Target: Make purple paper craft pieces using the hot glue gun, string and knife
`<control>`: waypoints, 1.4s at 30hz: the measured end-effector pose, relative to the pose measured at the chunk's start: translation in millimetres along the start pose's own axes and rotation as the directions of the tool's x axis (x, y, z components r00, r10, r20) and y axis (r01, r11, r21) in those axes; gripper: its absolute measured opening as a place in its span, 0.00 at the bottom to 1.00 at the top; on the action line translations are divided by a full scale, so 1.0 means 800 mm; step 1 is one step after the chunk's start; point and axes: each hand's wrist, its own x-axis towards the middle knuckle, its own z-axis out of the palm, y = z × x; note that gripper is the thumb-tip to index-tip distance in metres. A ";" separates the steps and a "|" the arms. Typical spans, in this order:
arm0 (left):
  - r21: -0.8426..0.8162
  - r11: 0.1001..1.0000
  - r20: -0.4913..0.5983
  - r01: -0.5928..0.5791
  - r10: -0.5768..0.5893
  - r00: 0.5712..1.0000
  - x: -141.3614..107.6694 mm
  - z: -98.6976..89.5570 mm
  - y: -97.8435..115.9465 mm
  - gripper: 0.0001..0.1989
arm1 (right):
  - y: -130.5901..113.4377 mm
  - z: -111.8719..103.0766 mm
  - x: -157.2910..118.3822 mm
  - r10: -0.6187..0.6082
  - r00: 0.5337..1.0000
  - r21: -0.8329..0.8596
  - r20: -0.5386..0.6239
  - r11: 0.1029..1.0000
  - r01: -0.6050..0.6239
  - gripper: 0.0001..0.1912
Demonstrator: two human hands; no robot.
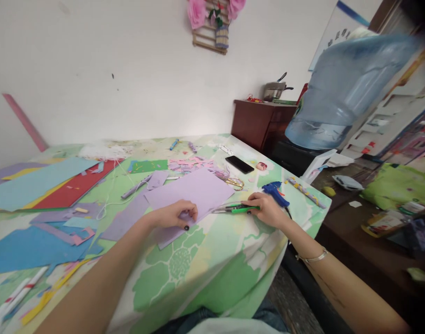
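Note:
A light purple sheet of paper (194,188) lies on the patterned tablecloth before me. My left hand (174,214) is on its near part, fingers curled and closed at the paper. Beside the sheet's right corner, my right hand (266,209) is closed around a green-handled utility knife (235,208), whose metal end points left to the paper's edge. Gold-handled scissors (237,183) rest just beyond the sheet. To the right of my right hand lies a blue glue gun (276,193).
A black phone (239,163) and a decorated paper stick (306,193) lie on the right. Coloured sheets, including red (68,192) and blue (34,250) ones, cover the left, with scraps and white string (104,152). A large water bottle (347,88) stands beyond the table's right edge.

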 end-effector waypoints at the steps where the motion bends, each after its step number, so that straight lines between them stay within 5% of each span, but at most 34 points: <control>1: -0.021 1.000 0.018 -0.017 0.017 1.000 -0.002 -0.002 -0.001 0.13 | 0.000 0.000 0.000 0.002 1.000 -0.002 0.004 1.000 -0.002 0.21; 24: -0.030 0.999 0.002 0.012 -0.012 1.000 -0.004 0.001 -0.013 0.32 | 0.011 0.000 0.010 -0.031 0.998 0.041 0.058 0.999 0.029 0.24; 42: 0.008 0.999 0.034 -0.042 0.042 0.999 0.000 -0.002 -0.009 0.26 | 0.016 0.001 0.014 -0.063 0.996 0.021 0.068 0.998 0.062 0.23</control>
